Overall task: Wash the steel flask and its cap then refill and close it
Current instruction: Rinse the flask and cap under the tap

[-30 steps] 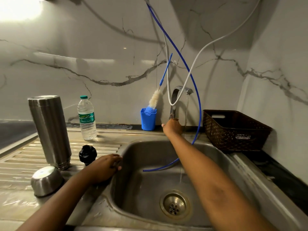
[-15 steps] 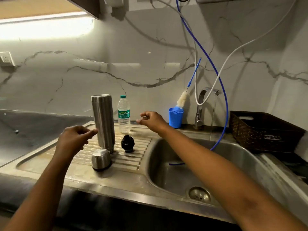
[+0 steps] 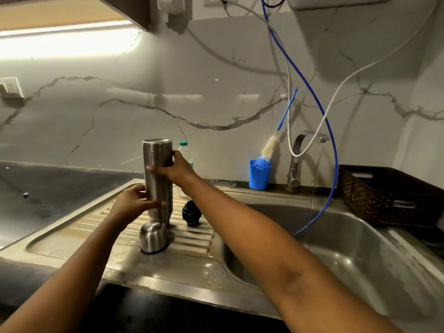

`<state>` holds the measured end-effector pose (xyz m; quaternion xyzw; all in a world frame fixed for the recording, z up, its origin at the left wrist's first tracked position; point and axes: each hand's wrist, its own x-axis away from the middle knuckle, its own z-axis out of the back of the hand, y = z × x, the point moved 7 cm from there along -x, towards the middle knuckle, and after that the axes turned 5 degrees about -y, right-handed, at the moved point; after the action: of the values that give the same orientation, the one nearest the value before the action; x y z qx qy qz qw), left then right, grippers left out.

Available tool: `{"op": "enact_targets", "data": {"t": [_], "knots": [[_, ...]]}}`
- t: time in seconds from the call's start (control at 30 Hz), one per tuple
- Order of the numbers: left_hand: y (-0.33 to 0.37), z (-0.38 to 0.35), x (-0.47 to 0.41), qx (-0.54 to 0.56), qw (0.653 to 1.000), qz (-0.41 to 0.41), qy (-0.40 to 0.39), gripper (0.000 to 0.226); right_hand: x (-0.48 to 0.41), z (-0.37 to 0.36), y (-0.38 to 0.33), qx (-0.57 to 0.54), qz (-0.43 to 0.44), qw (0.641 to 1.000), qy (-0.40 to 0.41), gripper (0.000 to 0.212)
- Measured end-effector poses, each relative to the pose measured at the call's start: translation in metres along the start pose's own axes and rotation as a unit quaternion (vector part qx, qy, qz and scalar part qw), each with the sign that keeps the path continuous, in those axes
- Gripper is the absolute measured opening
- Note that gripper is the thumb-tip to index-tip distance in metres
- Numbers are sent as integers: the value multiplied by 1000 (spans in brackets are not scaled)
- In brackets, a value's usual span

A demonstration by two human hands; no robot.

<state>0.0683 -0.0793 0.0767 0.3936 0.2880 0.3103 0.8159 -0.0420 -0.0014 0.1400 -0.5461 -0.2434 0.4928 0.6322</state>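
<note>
**Both hands on the steel flask at the draining board**

Nearest, a domed steel cap (image 3: 153,239) sits rim down on the ribbed draining board (image 3: 96,227), left of the sink (image 3: 360,260). Just behind it stands the flask (image 3: 158,186): a tall, straight-sided cylinder of brushed steel, upright, with a seam ringing it near the top and a flat, closed upper end. Its foot is partly hidden by the cap.

The left hand (image 3: 133,200) grips the flask's lower part from the left, thumb lying across the front. The right hand (image 3: 176,168) grips it higher up from the right, thumb also across the front and fingers curled round the back.

A black stopper (image 3: 191,212) rests on the ribs just right of the flask, apart from both hands.

Farther back, a clear water bottle (image 3: 186,151) with a green lid stands behind the right hand. Along the wall are a blue cup (image 3: 260,175) holding a brush (image 3: 270,149), the tap (image 3: 296,162), and a dark woven basket (image 3: 384,195).
</note>
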Motion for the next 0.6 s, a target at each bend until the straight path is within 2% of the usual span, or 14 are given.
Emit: {"op": "enact_targets", "data": {"t": [0.17, 0.3, 0.47, 0.53, 0.6], "knots": [[60, 17, 19, -26, 991, -114, 64, 61, 22, 48, -36, -46, 63, 993, 84, 73], [126, -9, 30, -12, 983, -177, 41, 66, 61, 116, -58, -140, 96, 978, 119, 63], [164, -120, 29, 98, 974, -153, -139, 57, 119, 208, -25, -134, 83, 961, 226, 58], [161, -172, 30, 150, 959, -96, -221, 39, 141, 242, 7, -127, 52, 953, 268, 63], [145, -220, 34, 191, 935, 15, -297, 24, 159, 272, 43, -133, 17, 941, 311, 69]]}}
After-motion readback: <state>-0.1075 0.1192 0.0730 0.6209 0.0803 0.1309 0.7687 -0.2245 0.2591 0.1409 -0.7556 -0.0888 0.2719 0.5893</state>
